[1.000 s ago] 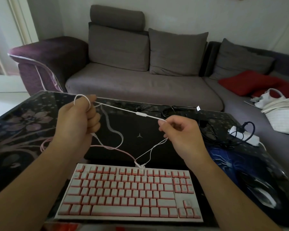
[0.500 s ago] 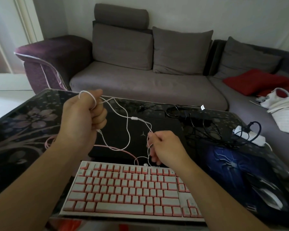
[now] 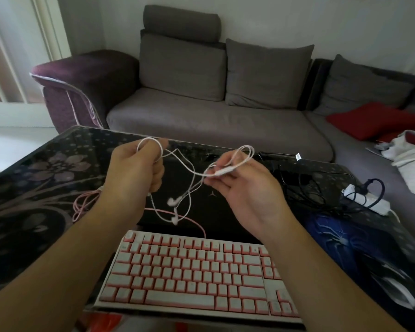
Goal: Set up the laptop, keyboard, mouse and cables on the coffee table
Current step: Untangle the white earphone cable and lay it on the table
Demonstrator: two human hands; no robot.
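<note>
Holding white earphone cable (image 3: 189, 168) between both hands.

No readable text is showing anywhere; the closed laptop (image 3: 225, 200) is bearing only a small three-pointed emblem, and the keyboard (image 3: 197, 274) legends are blurring out.

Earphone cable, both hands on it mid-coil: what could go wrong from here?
1. The white earphone cable crosses itself between the left hand and right hand; pulling the loops apart could knot it.
2. The earbuds dangle over the closed laptop, close to the keyboard's pink cable; they might snag on it.
3. Black cables lie tangled beside the right hand, so a dropped loop could mix in.
</note>
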